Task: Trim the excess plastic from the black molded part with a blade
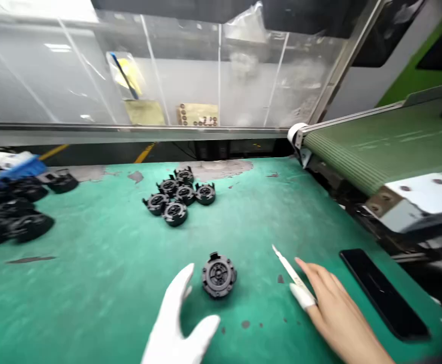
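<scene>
A round black plastic part [218, 275] with slots and a raised tab lies on the green work surface in front of me. Just left of it is my left hand [179, 318] in a white glove, thumb and fingers spread, holding nothing. A slim white-handled craft knife [289, 268] lies to the right, its blade pointing up and left. My right hand [329, 303], with a white cover on the thumb, reaches around the handle's near end. Its thumb and index finger are apart on either side of the handle; the other fingers are partly hidden.
Several similar black parts [175, 213] stand grouped farther back. More black pieces [27, 227] lie at the left by a blue bin [35, 167]. A black phone [385, 296] rests at the right. Beyond it runs a green conveyor belt [387, 136]; a clear panel stands behind.
</scene>
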Demonstrator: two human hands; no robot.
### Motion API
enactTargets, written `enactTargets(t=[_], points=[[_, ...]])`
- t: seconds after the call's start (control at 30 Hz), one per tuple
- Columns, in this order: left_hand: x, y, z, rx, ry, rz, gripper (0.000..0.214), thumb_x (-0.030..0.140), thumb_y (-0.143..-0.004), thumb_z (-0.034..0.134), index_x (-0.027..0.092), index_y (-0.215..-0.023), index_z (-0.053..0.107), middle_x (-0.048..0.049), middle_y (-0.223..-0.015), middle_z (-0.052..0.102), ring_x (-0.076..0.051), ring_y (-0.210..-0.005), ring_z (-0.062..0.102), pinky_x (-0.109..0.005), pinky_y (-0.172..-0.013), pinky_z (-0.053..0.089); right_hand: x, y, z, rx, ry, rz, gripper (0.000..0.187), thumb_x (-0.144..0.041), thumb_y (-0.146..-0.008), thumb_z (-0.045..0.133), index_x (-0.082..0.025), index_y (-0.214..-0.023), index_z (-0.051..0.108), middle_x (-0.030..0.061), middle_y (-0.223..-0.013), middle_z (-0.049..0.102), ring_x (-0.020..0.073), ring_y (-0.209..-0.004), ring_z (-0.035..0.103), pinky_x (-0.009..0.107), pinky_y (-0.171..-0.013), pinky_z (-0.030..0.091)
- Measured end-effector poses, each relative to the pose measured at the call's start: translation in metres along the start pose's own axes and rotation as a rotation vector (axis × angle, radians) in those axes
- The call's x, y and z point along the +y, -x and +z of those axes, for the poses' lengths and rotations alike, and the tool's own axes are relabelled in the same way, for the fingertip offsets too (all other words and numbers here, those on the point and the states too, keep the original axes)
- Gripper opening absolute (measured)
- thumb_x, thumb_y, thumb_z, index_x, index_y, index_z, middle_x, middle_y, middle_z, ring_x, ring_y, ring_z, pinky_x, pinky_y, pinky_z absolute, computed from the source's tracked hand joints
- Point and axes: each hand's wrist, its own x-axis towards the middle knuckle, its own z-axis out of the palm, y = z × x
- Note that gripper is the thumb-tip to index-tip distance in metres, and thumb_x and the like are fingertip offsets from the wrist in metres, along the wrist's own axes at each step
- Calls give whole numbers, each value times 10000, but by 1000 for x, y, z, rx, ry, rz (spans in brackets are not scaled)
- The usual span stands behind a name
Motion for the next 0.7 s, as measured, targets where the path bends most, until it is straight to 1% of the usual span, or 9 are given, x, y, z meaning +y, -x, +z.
enactTargets(t=[0.07,0.17,0.27,0.33,0.37,0.43,0.5,0.6,0.7], points=[[8,-14,5,-85,-61,15,937,302,-778,702,355,-1564,195,-69,-1604,354,-360,-1446,388,-587,-1142,419,21,2,13,-87,15,-16,416,-262,-965,435,-277,-1375,507,97,-1117,660,296,-1021,664,456,-827,595],[13,-35,16,-185,-82,113,973,271,-763,708,310,-1575,173,-82,-1627,303,-330,-1485,323,-558,-1217,309,33,6,19,-141,-17,-36,287,-297,-968,419,-295,-1223,549,70,-1051,643,260,-910,688,383,-725,599],[11,-40,26,-228,-115,160,938,286,-765,704,291,-1564,213,-77,-1601,354,-293,-1479,349,-516,-1242,290,27,7,9,-85,-93,5,214,-335,-960,430,-282,-1139,535,78,-1092,642,243,-865,705,338,-669,597],[8,-33,32,-249,-163,172,954,290,-744,723,305,-1556,221,-62,-1590,373,-279,-1476,356,-496,-1246,299,18,9,-4,-96,-185,66,259,-319,-957,420,-273,-1198,504,74,-1096,669,222,-819,709,299,-614,586],[6,-26,34,-258,-185,183,962,293,-736,732,310,-1552,223,-58,-1586,378,-277,-1475,357,-492,-1246,301,12,10,-12,-136,-228,87,308,-300,-961,404,-272,-1257,484,64,-1076,688,211,-795,708,284,-595,578],[2,-14,38,-256,-211,217,962,325,-738,748,299,-1545,225,-68,-1576,388,-285,-1470,363,-496,-1242,313,-1,11,-26,-278,-301,46,400,-279,-994,352,-282,-1385,434,49,-1068,709,205,-842,709,288,-662,581],[0,-5,42,-225,-218,257,931,373,-766,744,282,-1536,229,-86,-1562,402,-292,-1454,386,-503,-1230,337,-13,10,-35,-414,-310,-72,351,-299,-1030,371,-303,-1350,512,49,-1143,701,222,-1057,677,334,-884,560],[-2,-2,45,-207,-230,305,896,418,-791,743,277,-1524,247,-90,-1541,423,-288,-1435,413,-491,-1219,360,-23,7,-41,-484,-279,-163,321,-210,-1002,403,-296,-1275,549,47,-1181,680,225,-1062,662,345,-865,554],[-3,-5,47,-210,-232,323,878,432,-787,756,273,-1506,279,-89,-1521,445,-291,-1423,426,-484,-1214,367,-28,5,-43,-500,-224,-243,475,-122,-971,394,-289,-1413,449,58,-1175,669,220,-991,665,352,-829,553]])
